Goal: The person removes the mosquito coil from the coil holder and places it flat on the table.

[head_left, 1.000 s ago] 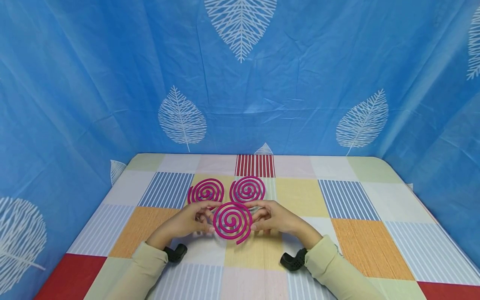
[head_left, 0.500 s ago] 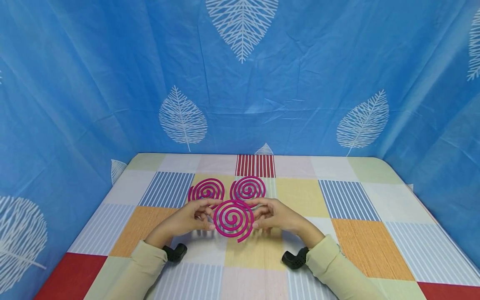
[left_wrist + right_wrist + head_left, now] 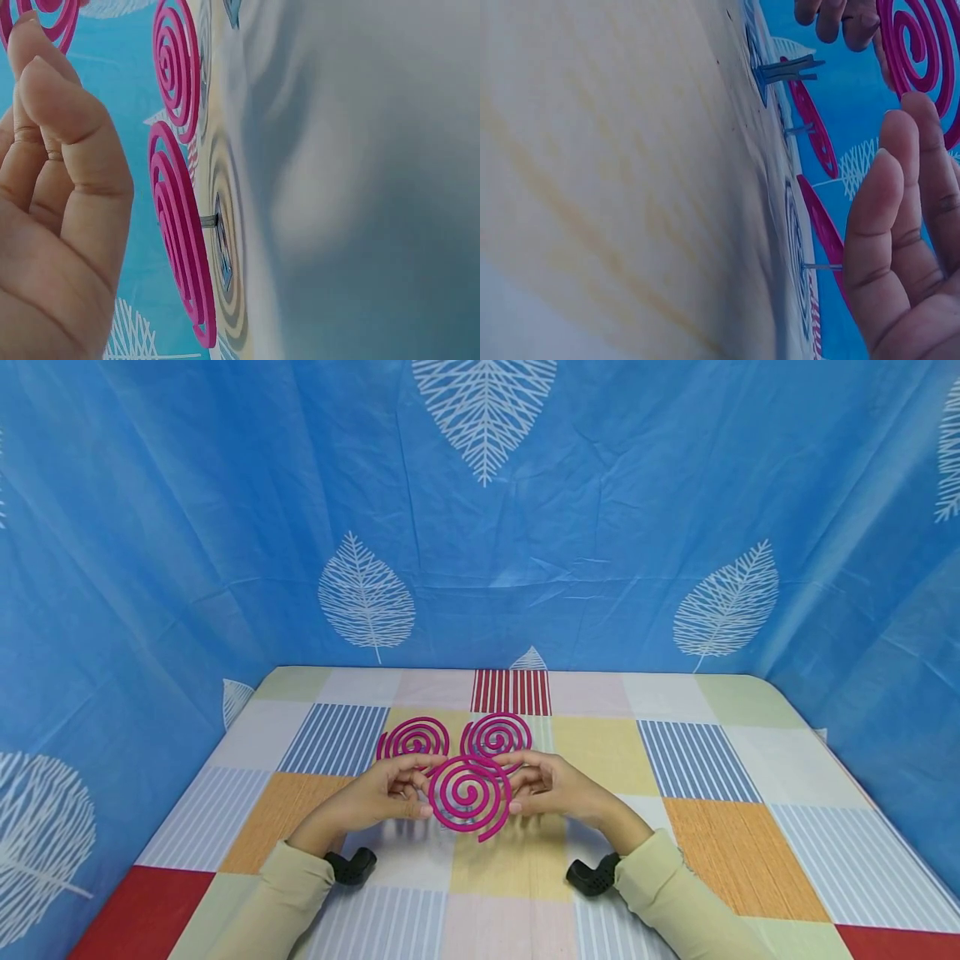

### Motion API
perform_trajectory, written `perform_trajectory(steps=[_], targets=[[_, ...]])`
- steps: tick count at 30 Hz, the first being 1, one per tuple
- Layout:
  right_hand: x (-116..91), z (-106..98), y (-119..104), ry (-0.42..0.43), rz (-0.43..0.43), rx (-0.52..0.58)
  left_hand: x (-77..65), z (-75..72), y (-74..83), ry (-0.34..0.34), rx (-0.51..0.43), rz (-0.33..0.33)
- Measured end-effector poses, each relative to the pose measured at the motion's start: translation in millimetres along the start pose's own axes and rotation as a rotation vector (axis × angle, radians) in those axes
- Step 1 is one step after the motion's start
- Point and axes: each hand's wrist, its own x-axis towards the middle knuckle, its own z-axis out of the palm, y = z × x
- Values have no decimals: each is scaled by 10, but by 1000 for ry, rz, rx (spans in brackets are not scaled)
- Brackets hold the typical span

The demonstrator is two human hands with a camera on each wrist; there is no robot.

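Observation:
Raised off the cloth, a magenta mosquito coil [image 3: 467, 792] is held by its edges between my two hands. My left hand [image 3: 367, 797] grips the left edge with thumb and fingertips; my right hand [image 3: 572, 793] does likewise at the right edge. Behind it, one more mosquito coil [image 3: 415, 746] is at the left and another mosquito coil [image 3: 497, 739] at the right. In the left wrist view the nearer of those coils [image 3: 180, 240] sits off the cloth on a small metal stand [image 3: 210, 221]. Below the held coil, the right wrist view shows a bare metal stand [image 3: 787, 70].
A patchwork-patterned cloth [image 3: 735, 860] covers the table. Blue curtains with white leaf prints [image 3: 600, 568] enclose its back and sides. Each wrist carries a black camera mount [image 3: 592, 877].
The held coil has risen slightly and shifted a little to the right, with both hands moving along. The two coils behind stay where they were.

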Motion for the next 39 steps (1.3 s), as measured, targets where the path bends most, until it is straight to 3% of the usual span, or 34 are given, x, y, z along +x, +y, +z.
perform_trajectory(steps=[11,39], targets=[[-35,-17,-37,17,-7,12,22,63,52,41,2,-9],[-249,-186,-67,54,-32,19,195,284,144,38,20,4]])
